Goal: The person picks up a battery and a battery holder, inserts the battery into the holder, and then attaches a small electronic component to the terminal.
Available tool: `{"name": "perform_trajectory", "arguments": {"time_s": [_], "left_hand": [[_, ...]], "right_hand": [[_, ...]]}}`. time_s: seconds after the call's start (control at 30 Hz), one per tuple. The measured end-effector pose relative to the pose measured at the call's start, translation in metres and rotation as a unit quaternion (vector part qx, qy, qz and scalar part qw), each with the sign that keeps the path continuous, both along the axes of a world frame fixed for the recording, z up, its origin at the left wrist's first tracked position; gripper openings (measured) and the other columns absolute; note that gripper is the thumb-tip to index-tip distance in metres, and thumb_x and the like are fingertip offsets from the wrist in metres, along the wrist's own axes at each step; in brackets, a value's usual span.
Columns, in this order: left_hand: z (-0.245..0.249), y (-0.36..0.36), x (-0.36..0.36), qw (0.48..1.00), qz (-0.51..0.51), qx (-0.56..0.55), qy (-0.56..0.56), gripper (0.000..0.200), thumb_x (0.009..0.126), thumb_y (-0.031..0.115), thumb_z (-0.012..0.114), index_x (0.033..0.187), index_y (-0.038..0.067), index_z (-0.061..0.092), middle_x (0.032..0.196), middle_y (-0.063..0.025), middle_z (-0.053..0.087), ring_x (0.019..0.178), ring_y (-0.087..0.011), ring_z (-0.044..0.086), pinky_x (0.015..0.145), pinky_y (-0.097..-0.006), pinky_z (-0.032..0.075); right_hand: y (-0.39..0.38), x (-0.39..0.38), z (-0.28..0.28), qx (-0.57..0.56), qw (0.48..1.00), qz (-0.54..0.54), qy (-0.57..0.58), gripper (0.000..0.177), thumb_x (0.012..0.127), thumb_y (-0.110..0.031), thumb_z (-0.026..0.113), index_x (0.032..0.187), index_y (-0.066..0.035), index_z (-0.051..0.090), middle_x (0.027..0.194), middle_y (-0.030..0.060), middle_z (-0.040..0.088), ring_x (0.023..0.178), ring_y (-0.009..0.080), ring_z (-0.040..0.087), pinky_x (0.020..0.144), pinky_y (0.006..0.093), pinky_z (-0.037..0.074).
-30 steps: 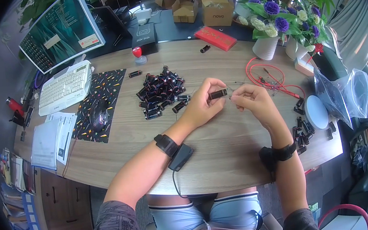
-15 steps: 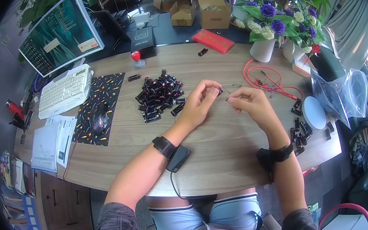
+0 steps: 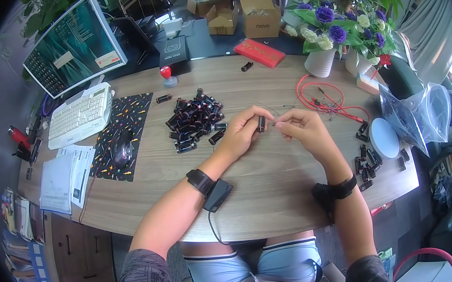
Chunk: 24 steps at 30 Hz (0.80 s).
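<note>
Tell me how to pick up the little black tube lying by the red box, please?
I'd pinch the little black tube around its middle, coming down from above and from the near side. It lies on its side, so finger and thumb can likely close across its long sides. The red box sits just beyond it, leaving more room in front.

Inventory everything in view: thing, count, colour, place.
Held cylinder: one, black, centre
Piled cylinders: many, black, centre-left
Scattered cylinders: several, black, right
Cable: one, red, back right
Disc: one, pale blue, right
Flowers: many, purple/white, back right
Packet: one, red, back
Stamp: one, red-and-grey, back
Cartons: several, brown, far back
Monitor: one, white-edged, back left
Keyboard: one, white, left
Papers: several, white, left
Left hand: one, bare, centre, holding cylinder
Right hand: one, bare, centre
</note>
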<state>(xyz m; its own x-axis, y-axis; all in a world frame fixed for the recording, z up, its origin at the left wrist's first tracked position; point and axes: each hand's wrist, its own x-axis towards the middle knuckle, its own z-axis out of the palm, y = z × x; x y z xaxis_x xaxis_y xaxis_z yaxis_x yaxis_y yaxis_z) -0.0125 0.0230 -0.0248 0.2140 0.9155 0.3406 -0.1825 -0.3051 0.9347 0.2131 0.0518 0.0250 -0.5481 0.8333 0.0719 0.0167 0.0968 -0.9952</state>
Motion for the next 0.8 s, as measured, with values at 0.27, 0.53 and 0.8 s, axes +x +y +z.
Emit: {"name": "perform_trajectory", "arguments": {"time_s": [0.27, 0.53, 0.8], "left_hand": [[-0.002, 0.005, -0.002, 0.997, 0.054, 0.041, -0.027, 0.023, 0.109, 0.012, 0.055, 0.127, 0.003, 0.067, 0.103, -0.0056, 0.072, 0.089, -0.0115, 0.063, 0.081, -0.027, 0.05], [0.007, 0.001, 0.005, 0.995, 0.05, 0.012, -0.086, 0.03, 0.105, 0.008, 0.068, 0.133, 0.001, 0.062, 0.117, -0.0104, 0.073, 0.116, -0.0167, 0.068, 0.104, -0.0331, 0.053], [-0.011, 0.014, 0.003, 0.996, 0.026, 0.066, -0.052, 0.026, 0.1, 0.0, 0.071, 0.125, 0.0, 0.062, 0.128, -0.0152, 0.069, 0.118, -0.0176, 0.067, 0.105, -0.0328, 0.053]], "right_hand": [[0.002, 0.002, -0.001, 0.015, 1.0, -0.022, -0.015, 0.022, 0.099, -0.013, 0.078, 0.111, 0.005, 0.076, 0.087, 0.0016, 0.071, 0.077, 0.0077, 0.062, 0.07, 0.0241, 0.05], [0.0, 0.002, 0.001, 0.007, 0.999, -0.027, -0.018, 0.02, 0.099, -0.011, 0.077, 0.11, 0.005, 0.076, 0.086, 0.0024, 0.07, 0.076, 0.0089, 0.061, 0.071, 0.0243, 0.048], [0.002, 0.001, -0.005, 0.083, 0.99, -0.064, -0.089, 0.019, 0.1, -0.013, 0.076, 0.108, 0.004, 0.077, 0.081, 0.0005, 0.07, 0.071, 0.0068, 0.059, 0.066, 0.0234, 0.047]]}}
